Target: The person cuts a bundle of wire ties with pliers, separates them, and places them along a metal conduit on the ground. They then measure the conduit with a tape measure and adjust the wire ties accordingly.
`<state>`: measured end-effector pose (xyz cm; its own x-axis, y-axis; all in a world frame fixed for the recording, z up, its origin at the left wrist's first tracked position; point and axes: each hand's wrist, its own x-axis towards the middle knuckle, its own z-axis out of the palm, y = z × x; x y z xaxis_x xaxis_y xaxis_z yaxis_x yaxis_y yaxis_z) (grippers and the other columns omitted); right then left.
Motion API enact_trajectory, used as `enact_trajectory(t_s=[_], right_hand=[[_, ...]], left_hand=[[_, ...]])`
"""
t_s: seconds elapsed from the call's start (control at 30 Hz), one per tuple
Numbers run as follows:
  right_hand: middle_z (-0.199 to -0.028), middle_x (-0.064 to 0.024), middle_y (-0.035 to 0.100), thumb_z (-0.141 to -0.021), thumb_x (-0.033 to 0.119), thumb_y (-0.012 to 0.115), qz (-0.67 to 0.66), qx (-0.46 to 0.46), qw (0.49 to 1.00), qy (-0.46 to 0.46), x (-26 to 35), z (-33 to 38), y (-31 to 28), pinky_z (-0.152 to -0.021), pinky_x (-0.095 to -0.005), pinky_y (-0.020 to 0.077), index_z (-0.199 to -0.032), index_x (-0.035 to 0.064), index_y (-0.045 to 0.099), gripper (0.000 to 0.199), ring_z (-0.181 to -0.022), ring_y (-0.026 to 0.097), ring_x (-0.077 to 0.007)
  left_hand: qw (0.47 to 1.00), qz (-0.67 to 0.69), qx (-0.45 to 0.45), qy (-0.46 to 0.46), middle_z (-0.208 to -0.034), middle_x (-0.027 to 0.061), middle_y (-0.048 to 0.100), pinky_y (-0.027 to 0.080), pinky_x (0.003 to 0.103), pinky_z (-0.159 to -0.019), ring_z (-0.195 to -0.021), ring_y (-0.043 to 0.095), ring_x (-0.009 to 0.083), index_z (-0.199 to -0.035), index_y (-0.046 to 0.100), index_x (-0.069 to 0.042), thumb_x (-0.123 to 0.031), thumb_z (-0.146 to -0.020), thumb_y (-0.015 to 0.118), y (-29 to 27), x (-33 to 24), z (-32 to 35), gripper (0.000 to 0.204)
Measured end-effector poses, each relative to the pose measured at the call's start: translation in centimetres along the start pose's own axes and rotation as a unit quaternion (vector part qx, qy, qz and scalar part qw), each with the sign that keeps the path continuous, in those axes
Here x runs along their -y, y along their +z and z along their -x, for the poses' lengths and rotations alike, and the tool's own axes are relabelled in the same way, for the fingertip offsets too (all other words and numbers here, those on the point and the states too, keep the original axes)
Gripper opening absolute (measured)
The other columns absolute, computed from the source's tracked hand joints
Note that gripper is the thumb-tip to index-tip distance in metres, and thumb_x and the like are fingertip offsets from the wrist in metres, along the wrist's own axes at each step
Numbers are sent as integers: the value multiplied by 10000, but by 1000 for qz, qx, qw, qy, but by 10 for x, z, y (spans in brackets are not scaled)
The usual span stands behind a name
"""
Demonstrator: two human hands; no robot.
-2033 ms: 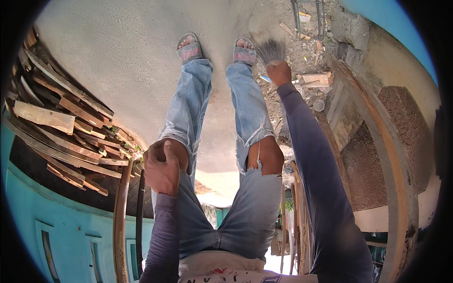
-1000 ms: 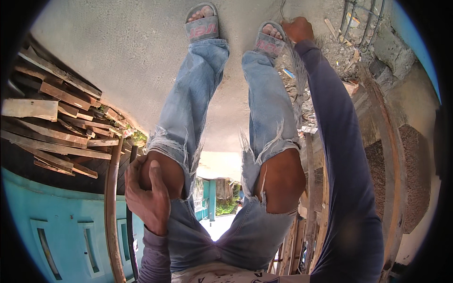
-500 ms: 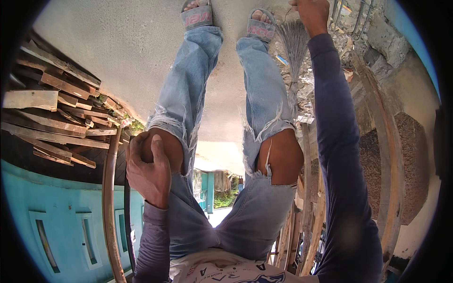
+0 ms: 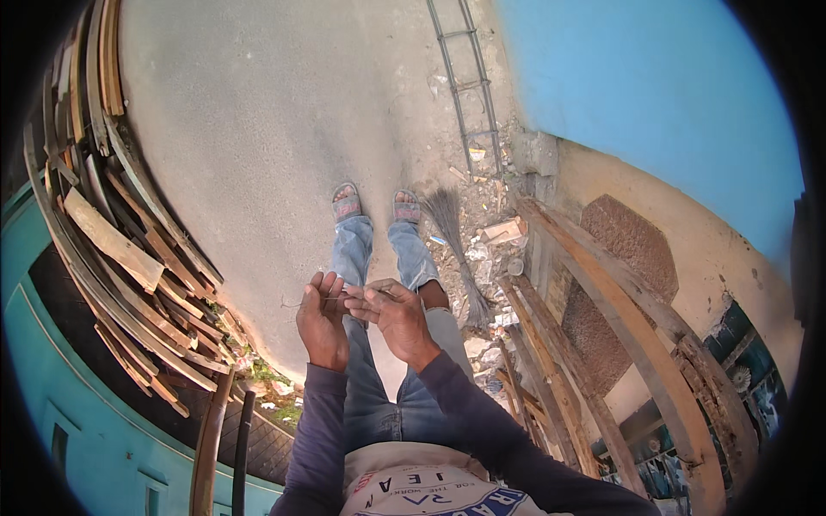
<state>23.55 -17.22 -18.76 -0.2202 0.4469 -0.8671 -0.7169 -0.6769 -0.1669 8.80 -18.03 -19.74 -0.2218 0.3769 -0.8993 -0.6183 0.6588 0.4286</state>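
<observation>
In front of my thighs, my left hand (image 4: 323, 325) and my right hand (image 4: 394, 316) are close together, palms turned inward. A thin piece of wire (image 4: 292, 304) runs between them, and its loose end sticks out past my left fingers. My right thumb and fingertips pinch the wire. The fingers of my left hand are curled around it, the thumb partly hidden. Below them are my ripped jeans and grey sandals, on the paved ground.
A stick broom (image 4: 456, 245) lies by my right foot among rubble and litter. A metal rebar frame (image 4: 469, 82) lies beyond it. Wooden planks (image 4: 129, 258) are piled at the left. Long timber pieces (image 4: 619, 344) lean by the wall at the right.
My right hand has come back from above the rubble to my middle. My left hand has left my knee and joined it at the wire. My view has risen, as if I stood up.
</observation>
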Motion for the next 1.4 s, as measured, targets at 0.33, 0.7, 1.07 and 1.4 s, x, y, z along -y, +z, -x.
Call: enact_trajectory(t_s=[0.33,0.7,1.07,1.4], right_hand=[[-986,-183,752,-987,271,716,622,10,662,-418,32,127,203,-766,-376,574,-1145,-6,718,319,-855,750,-261],[-799,-201,736,-960,160,718,596,64,618,-509,118,95,329,-590,-403,480,-1016,13,782,169,-652,689,-324],[-667,-166,641,-974,185,685,600,152,669,-411,276,-57,433,-561,-385,461,-842,14,725,220,-555,594,-241],[-624,20,564,-1035,230,643,496,258,814,-155,442,-122,646,-582,-282,386,-760,11,683,354,-600,469,-71]], left_hand=[[984,46,73,157,-1010,117,725,596,321,-852,-885,728,198,-1281,567,24,-367,-1158,423,3,-202,75,435],[949,184,206,149,-1120,137,704,605,395,-919,-1044,699,219,-1333,535,29,-340,-1133,512,95,-360,108,420],[969,78,94,215,-1063,112,730,641,339,-865,-941,734,185,-1343,591,42,-272,-1116,564,193,-525,-4,388],[942,110,43,316,-1119,79,719,557,337,-981,-1097,676,161,-1343,597,27,-348,-1087,629,349,-718,-53,455]])
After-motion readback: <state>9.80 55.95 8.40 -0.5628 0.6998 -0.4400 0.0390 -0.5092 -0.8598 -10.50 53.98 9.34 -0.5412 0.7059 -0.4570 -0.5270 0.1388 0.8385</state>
